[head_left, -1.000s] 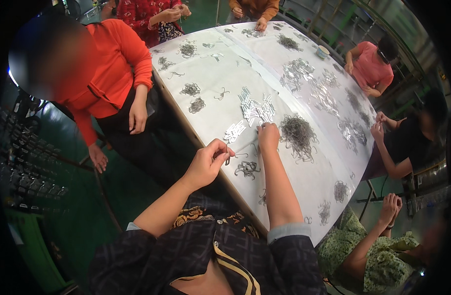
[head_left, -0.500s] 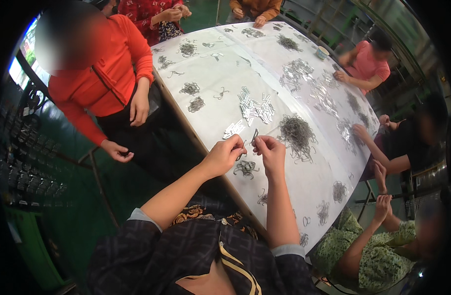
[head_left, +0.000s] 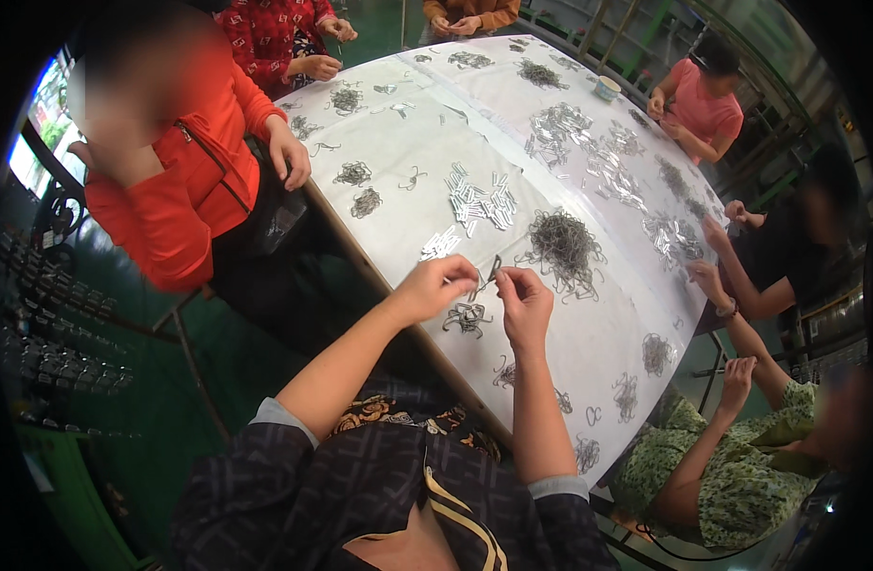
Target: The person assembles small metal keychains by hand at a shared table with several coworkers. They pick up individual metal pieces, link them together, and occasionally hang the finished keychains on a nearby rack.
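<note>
Over the near edge of the white-covered table, my two hands almost meet. Between the thumb and fingertips of my right hand is a small dark bent wire hook, its upper end sticking up. My left hand is curled with thumb and fingers together, close to the hook's lower end; what it pinches is too small to make out. Just below my fingers lies a small pile of dark hooks. White strips lie beyond my left hand, and a large tangle of grey wire hooks lies beyond my right.
More white strips are heaped mid-table, with small hook piles around. A round tub stands at the far side. A person in a red jacket stands at left; several others work around the table. Its wooden edge runs beside me.
My left fingers have shifted slightly around the hook's lower end, while my right hand keeps its pinch. The person in red has raised one hand toward the head.
</note>
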A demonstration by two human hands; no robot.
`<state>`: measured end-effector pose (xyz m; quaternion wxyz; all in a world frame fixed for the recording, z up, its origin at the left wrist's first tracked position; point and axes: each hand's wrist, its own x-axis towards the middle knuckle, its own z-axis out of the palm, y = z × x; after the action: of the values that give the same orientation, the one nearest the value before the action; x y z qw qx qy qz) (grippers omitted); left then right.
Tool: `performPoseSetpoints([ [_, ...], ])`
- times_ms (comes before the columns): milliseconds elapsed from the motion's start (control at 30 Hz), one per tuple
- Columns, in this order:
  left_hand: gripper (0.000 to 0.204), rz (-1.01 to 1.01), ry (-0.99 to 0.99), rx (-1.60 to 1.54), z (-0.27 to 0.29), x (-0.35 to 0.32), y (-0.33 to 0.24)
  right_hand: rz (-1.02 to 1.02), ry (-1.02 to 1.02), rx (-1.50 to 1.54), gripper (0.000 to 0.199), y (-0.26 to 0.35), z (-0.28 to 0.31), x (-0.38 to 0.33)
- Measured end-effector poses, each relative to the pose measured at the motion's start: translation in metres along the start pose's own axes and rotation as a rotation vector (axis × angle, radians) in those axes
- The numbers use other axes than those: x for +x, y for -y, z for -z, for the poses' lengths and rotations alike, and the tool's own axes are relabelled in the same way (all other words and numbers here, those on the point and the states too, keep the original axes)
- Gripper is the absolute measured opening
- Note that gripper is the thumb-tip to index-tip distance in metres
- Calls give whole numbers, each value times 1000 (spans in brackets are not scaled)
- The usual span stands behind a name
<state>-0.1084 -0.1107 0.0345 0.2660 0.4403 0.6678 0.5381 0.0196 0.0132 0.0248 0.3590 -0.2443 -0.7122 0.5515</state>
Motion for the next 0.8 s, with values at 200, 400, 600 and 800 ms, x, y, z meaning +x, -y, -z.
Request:
performPoseSetpoints([
  [200,7,-188,-21,851,-9,11,54,51,-115,-34,11,-4,13,5],
  [400,4,-209,85,1178,-30,13,41,28,-148,-41,11,-1,22,5],
  [600,7,19,-12,771,-10,28,41,70,-144,-6,9,-2,19,2],
  [800,14,55,-128,-109,15,14,-22,136,-75,-18,7,20,-1,-5],
])
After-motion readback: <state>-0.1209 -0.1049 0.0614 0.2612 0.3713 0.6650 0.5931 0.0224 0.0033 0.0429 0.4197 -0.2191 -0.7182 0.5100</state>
